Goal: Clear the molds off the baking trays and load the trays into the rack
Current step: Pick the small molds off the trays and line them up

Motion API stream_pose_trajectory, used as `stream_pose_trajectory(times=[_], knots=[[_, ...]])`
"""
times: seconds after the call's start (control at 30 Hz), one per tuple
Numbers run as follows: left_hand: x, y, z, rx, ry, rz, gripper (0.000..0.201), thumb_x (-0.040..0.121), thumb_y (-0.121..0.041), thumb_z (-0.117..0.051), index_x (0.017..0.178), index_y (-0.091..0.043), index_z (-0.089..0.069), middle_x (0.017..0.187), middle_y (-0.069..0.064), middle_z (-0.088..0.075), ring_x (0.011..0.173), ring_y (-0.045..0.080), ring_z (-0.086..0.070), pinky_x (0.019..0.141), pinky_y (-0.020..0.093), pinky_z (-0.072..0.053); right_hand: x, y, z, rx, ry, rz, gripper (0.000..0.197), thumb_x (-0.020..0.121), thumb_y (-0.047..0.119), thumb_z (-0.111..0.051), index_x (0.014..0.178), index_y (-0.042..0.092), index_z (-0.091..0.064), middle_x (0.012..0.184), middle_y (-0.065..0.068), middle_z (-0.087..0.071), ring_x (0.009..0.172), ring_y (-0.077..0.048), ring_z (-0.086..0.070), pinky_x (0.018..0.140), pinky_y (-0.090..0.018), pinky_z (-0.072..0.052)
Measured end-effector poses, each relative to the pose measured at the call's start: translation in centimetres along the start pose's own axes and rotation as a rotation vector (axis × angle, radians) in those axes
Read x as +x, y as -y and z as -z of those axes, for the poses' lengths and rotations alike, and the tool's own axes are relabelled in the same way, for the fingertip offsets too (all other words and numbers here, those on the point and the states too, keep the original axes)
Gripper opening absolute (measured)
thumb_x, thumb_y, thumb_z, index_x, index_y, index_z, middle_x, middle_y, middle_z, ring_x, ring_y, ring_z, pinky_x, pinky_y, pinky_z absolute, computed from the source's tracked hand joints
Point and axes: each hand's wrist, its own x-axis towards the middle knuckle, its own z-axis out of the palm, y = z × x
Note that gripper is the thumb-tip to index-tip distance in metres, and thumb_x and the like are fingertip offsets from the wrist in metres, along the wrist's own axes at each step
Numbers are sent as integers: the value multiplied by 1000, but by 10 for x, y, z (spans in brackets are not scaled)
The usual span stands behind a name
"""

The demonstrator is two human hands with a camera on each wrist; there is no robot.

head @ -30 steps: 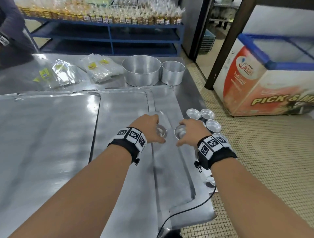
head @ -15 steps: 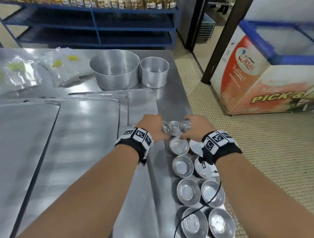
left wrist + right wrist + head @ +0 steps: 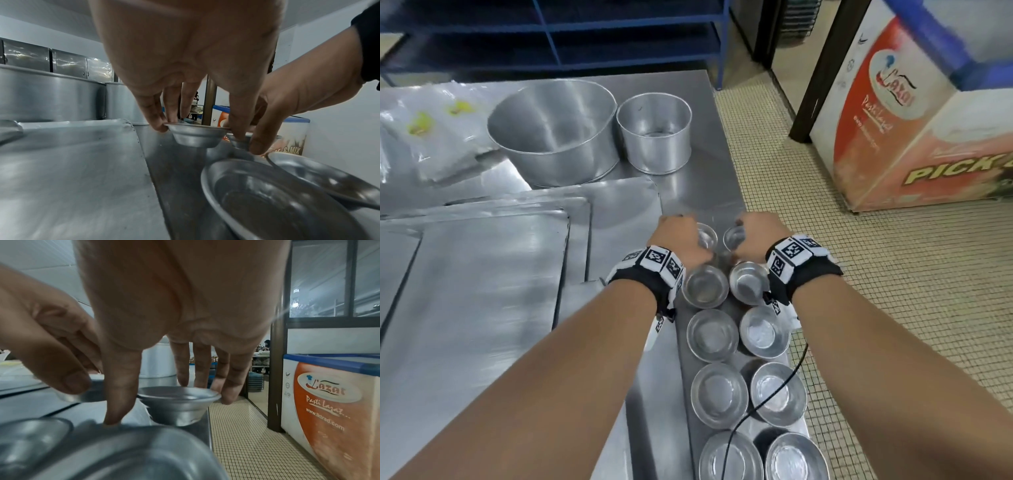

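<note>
While each hand, left hand and right hand, pinches a small mold by its rim, cake tins stand beyond and a mold row lies nearer.

Both forearms outstretched, left hand and right hand palm-down, fingertips pinched.

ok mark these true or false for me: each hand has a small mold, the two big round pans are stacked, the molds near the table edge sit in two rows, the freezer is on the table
1. Each hand holds a small mold: true. The left hand pinches one mold by its rim, and the right hand pinches another.
2. The two round pans are stacked: false. The large pan and the small pan stand side by side.
3. The loose molds sit in two rows: true.
4. The freezer is on the table: false. It stands on the tiled floor.
</note>
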Motion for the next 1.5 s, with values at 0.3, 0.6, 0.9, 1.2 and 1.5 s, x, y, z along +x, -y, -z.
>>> stream_pose_trajectory(times=[0.3, 0.6, 0.9, 1.2, 1.5], knots=[[17, 5, -24, -12, -5, 28, 65, 81, -35, -70, 135, -6, -48, 130, 15, -53, 124, 34, -44, 103, 33, -35, 14, -7, -13, -3, -38, 53, 58, 70, 28, -82, 121, 13, -59, 115, -9, -62, 112, -29, -55, 91, -39, -53], [-11, 18, -10, -33, -47, -9, 49, 87, -28, -63, 129, -7, -50, 125, 17, -58, 119, 34, -52, 101, 35, -38, -23, 0, -1, 57, -67, 31, 75, 74, 55, -76, 131, 12, -52, 125, -11, -60, 112, -29, -58, 93, -38, -51], [-100, 57, 32, -55, -44, -29, 36, 83, -32, -66, 116, -18, -63, 114, 7, -67, 104, 28, -64, 90, 39, -54, -124, 62, 18, -15, -85, 42, 59, 76, 48, -78, 118, 9, -62, 114, -10, -65, 105, -29, -62, 88, -39, -53], [-245, 129, 73, 64, 28, -77, 36, 84, -33, -65, 108, -7, -69, 109, 9, -67, 105, 29, -62, 89, 35, -53, -256, 165, -8, -80, -89, 89, 48, 73, 45, -74, 111, 19, -62, 110, -4, -59, 100, -25, -60, 82, -33, -50], [-376, 243, 79, -12, -32, 49, 43, 86, -42, -64, 125, -24, -59, 121, -1, -62, 106, 20, -61, 94, 36, -51, -351, 268, -76, -49, 1, 207, 50, 78, 37, -73, 123, 19, -60, 128, -4, -58, 109, -24, -60, 91, -34, -51]])
